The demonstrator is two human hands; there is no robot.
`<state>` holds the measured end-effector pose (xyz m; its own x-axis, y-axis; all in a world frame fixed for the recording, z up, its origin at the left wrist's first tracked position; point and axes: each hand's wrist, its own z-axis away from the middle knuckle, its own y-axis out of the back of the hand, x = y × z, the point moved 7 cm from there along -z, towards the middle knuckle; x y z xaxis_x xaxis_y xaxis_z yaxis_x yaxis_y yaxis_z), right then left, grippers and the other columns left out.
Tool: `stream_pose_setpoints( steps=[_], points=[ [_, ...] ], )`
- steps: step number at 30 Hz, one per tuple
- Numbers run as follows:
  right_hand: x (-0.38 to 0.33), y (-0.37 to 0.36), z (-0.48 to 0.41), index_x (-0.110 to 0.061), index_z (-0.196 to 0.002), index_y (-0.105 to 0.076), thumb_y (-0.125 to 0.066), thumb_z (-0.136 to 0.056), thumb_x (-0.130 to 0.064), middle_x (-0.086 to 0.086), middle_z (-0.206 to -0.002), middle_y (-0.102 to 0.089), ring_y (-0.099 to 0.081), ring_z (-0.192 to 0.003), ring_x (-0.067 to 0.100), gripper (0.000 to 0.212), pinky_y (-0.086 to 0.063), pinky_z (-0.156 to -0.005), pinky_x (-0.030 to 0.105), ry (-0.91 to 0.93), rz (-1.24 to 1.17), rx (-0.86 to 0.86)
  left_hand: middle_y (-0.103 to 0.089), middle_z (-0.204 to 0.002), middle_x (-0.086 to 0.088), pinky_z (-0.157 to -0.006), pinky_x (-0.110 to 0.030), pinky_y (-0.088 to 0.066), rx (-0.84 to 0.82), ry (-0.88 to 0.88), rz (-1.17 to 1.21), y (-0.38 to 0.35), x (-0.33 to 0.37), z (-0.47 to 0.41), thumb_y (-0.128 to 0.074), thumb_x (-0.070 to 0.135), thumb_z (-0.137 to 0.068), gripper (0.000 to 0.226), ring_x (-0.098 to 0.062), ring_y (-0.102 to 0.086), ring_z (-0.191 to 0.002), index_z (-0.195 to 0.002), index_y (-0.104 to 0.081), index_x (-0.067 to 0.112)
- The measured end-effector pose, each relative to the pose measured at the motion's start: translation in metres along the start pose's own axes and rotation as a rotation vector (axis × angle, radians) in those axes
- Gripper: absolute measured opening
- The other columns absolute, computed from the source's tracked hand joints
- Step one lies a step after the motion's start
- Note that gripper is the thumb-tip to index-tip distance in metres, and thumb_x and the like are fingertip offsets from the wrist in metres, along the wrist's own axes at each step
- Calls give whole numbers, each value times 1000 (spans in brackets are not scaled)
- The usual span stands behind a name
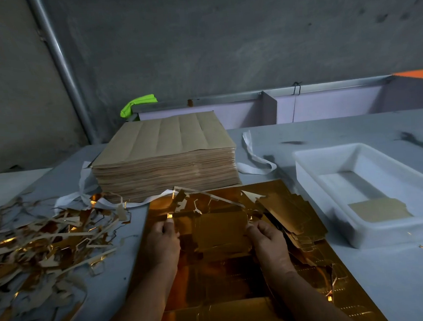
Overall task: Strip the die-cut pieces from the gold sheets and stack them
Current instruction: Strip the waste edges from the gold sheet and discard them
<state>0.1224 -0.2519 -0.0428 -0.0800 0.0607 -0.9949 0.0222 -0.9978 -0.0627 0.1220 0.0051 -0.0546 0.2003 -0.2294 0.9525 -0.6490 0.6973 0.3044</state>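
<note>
**Gold sheet stripping: bench contents**

Nearest: gold sheets [240, 284] flat on the grey table [379, 286], under my forearms. On them, my left hand [162, 242] and right hand [267, 239] each pinch an opposite edge of one die-cut piece [220, 228]. Just right: fanned stack of stripped pieces [293, 217]. Left: scrap heap [40, 244]. Right: white tray [401, 234], one tan card [380, 210] inside. Beyond: tall pile of brown-backed sheets [164, 159] on white strapping [250, 154]; green cloth [137, 104] behind.

Scraps [42, 239] left, tray [313, 185] right (stack [165, 164] behind)
</note>
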Motion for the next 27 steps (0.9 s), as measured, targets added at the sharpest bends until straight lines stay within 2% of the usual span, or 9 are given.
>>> stream_pose_setpoints(
  steps=[2, 5, 7, 10, 17, 22, 27],
  points=[
    [1, 1, 0, -18, -89, -68, -53, -100, -32, 6, -89, -74, -69, -85, 26, 23, -56, -80, 45, -10, -2, 22, -63, -83, -2, -58, -30, -43, 10, 1, 10, 2, 0, -1, -44, 41, -101, 23, -17, -57, -67, -88, -56, 27],
    [3, 7, -1, -19, -91, -65, -49, -102, -30, 10, -93, -71, -67, -87, 30, 22, -56, -80, 47, -33, -20, 84, -64, -84, -2, -57, -30, -43, 18, 11, 25, 4, -1, -1, -45, 40, -101, 21, -17, -57, -66, -88, -55, 28],
    [3, 8, -2, -16, -91, -64, -48, -103, -29, 11, -88, -70, -65, -78, 27, 24, -55, -69, 40, -30, -32, 96, -63, -85, -2, -55, -28, -42, 11, 15, 34, 3, -2, -2, -44, 39, -102, 21, -16, -56, -65, -94, -58, 25],
    [3, 10, -2, -16, -87, -63, -48, -103, -31, 1, -73, -66, -61, -65, 17, 26, -47, -57, 30, -25, -31, 115, -63, -84, -5, -54, -29, -41, 2, 14, 41, 2, -3, -2, -44, 37, -102, 24, -17, -54, -63, -96, -60, 20],
    [4, 14, -3, -19, -96, -63, -45, -104, -35, 6, -92, -63, -60, -78, 21, 25, -46, -59, 30, -32, -67, 156, -64, -84, -4, -55, -29, -42, -5, 20, 44, 2, -4, -2, -46, 36, -101, 22, -15, -55, -65, -94, -60, 21],
    [3, 16, -4, -17, -95, -60, -44, -103, -36, 12, -99, -58, -54, -92, 28, 27, -44, -80, 42, -25, -96, 148, -64, -84, -4, -55, -29, -42, -3, 23, 52, 3, -3, -2, -45, 36, -101, 21, -16, -54, -63, -89, -58, 25],
    [4, 17, -6, -14, -95, -58, -43, -104, -37, 16, -99, -58, -55, -86, 28, 28, -44, -72, 41, -19, -119, 145, -63, -84, -4, -54, -28, -41, -1, 31, 62, 3, -4, -1, -46, 36, -101, 20, -16, -54, -63, -87, -57, 27]
  ],
)
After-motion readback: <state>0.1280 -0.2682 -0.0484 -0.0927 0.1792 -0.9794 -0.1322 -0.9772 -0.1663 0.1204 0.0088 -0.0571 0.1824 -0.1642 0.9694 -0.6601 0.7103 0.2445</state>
